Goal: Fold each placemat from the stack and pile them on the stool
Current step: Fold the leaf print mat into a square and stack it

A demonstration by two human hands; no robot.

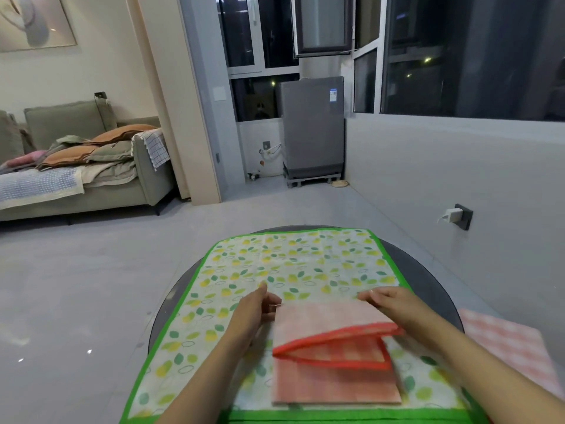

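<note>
Surroundings first: grey washing machine [312,127] stands on a low stand in the far alcove under dark windows, sofa [91,166] w/ heaped cushions and blankets at far left, white charger [452,214] plugged into a wall socket on the right wall. Small round dish [339,184] on the floor just right of the machine. Nothing lies between the hands and the work; both forearms reach in from the bottom edge.

Round dark table [428,283] close in front, mostly covered by the stack. Top of the stack is a green-edged placemat [290,258] w/ yellow and green leaf print, spread flat; more green edges show beneath it at the bottom of the frame, count unclear. On it, nearer the person, sits the red-check placemat [333,356], red border, folded over on itself, upper flap raised so the fold gapes toward the viewer. Motion blur here.

Left hand [256,310] is at the flap's far-left corner, fingers curled in on the cloth edge, pinching it. Right hand [388,301] is at the far-right corner, fingers bent down over the edge and gripping it.

Folded pink-check placemat [513,347] lies at lower right, beside the table; what it rests on is hidden.
</note>
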